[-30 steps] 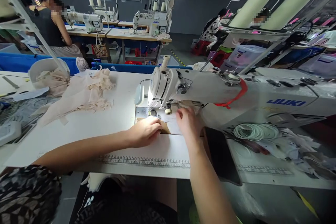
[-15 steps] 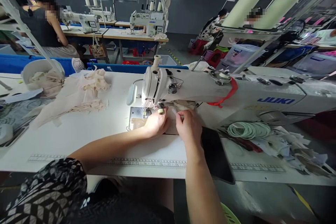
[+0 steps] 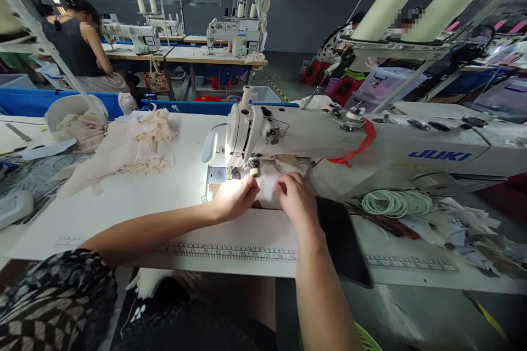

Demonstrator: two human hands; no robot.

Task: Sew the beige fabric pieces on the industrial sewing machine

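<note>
1. Bench [image 3: 123, 197]: white, beneath everything inspected. Clock positions run from between the hands, twelve straight ahead.
2. Sewing machine [image 3: 304, 131]: needle end near eleven o'clock, body running toward two. Its position appears to leave the left side open for handling fabric.
3. Cream fabric pieces [image 3: 115, 148]: spread at ten o'clock, likely placed for the left hand's reach.
4. Clear box [image 3: 387, 88]: beyond the bench, at one to two o'clock; contents too indistinct to identify.
5. White tub [image 3: 50, 114]: ten o'clock, beyond the fabric pieces; holds crumpled pale scraps [image 3: 82, 129], presumably to contain loose material.
6. Dark flat panel [image 3: 346, 247]: four o'clock, lying just beside the right forearm.
7. Pale green coil [image 3: 391, 211]: three o'clock, apparently looped to prevent tangling.
8. Left hand [image 3: 233, 197]: fingers curled together at the left of the work; whether they clamp it cannot be told.
9. Right hand [image 3: 298, 197]: fingertips together, clamped on the cloth's right side, seemingly to keep it flat.
10. Pale cloth [image 3: 268, 186]: visible portion lies between the hands, at the machine's needle end.
</note>
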